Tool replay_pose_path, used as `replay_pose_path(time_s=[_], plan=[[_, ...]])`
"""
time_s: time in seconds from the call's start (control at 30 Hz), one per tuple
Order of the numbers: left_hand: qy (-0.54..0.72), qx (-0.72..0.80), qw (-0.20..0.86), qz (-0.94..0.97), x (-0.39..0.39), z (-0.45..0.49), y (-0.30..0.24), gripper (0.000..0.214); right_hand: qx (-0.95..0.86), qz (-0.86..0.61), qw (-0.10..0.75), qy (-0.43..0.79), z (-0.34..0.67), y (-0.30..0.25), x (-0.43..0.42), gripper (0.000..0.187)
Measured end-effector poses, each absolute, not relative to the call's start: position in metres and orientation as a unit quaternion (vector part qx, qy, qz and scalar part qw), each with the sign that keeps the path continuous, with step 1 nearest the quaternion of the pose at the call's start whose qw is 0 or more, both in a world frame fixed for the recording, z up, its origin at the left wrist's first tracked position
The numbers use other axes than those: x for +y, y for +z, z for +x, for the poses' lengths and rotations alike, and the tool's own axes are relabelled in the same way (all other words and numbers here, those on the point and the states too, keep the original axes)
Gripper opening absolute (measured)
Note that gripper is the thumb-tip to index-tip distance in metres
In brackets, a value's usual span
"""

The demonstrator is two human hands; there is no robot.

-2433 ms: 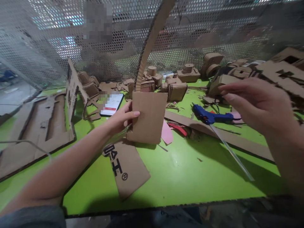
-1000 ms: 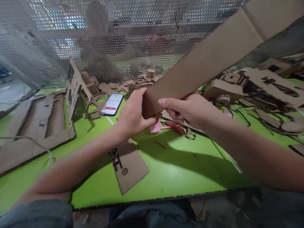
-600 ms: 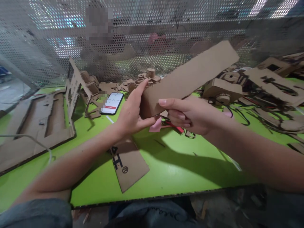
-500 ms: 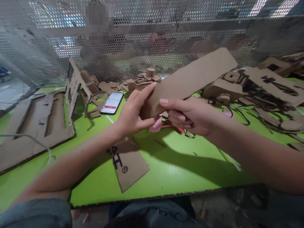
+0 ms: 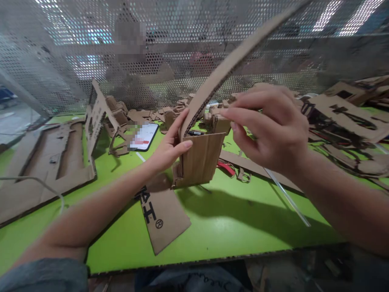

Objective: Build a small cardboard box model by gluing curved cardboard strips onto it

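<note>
The panel [image 5: 199, 160] is corrugated cardboard with a matt, slightly rough face. The strip [image 5: 221, 85] rising from it is the same board, its cut edge showing bare flutes. The offcut [image 5: 162, 219] is matt cardboard printed in black ink. The tabletop [image 5: 231, 231] has a smooth, semi-gloss green finish with a soft sheen. The screen [image 5: 60, 40] behind it is perforated sheet metal. The phone [image 5: 143, 137] has a glossy glass face. The rod [image 5: 287, 196] is smooth, translucent plastic. The sleeve [image 5: 42, 275] is matt cloth.
</note>
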State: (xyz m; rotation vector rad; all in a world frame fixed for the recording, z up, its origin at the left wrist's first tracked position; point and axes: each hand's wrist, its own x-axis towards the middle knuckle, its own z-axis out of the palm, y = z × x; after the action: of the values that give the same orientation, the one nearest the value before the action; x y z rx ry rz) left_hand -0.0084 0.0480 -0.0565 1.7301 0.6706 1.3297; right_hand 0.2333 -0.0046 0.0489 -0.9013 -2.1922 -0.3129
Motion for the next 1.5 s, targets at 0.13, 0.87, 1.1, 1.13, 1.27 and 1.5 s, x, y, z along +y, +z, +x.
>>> replay_pose_path(time_s=[0.13, 0.87, 1.1, 1.13, 1.27, 1.5], plan=[[0.51, 0.242, 0.404, 0.719, 0.044, -0.009, -0.054, 0.089, -0.907, -0.295, 0.285, -0.094, 0.216, 0.076, -0.002, 0.036], [0.511, 0.21, 0.399, 0.732, 0.035, -0.02, -0.062, 0.058, -0.955, -0.212, 0.209, -0.004, 0.226, 0.044, 0.036, 0.039], [0.504, 0.227, 0.39, 0.736, 0.032, -0.021, -0.058, 0.059, -0.953, -0.23, 0.198, -0.006, 0.222, 0.04, 0.036, 0.037], [0.501, 0.224, 0.384, 0.743, 0.032, -0.022, -0.057, 0.057, -0.954, -0.225, 0.197, -0.021, 0.222, 0.039, 0.036, 0.039], [0.501, 0.186, 0.354, 0.768, 0.036, -0.025, -0.061, 0.045, -0.954, -0.213, 0.197, -0.071, 0.224, 0.032, 0.036, 0.04], [0.518, 0.1, 0.297, 0.796, 0.056, -0.027, -0.08, 0.053, -0.953, -0.155, 0.214, -0.148, 0.232, 0.025, 0.037, 0.037]])
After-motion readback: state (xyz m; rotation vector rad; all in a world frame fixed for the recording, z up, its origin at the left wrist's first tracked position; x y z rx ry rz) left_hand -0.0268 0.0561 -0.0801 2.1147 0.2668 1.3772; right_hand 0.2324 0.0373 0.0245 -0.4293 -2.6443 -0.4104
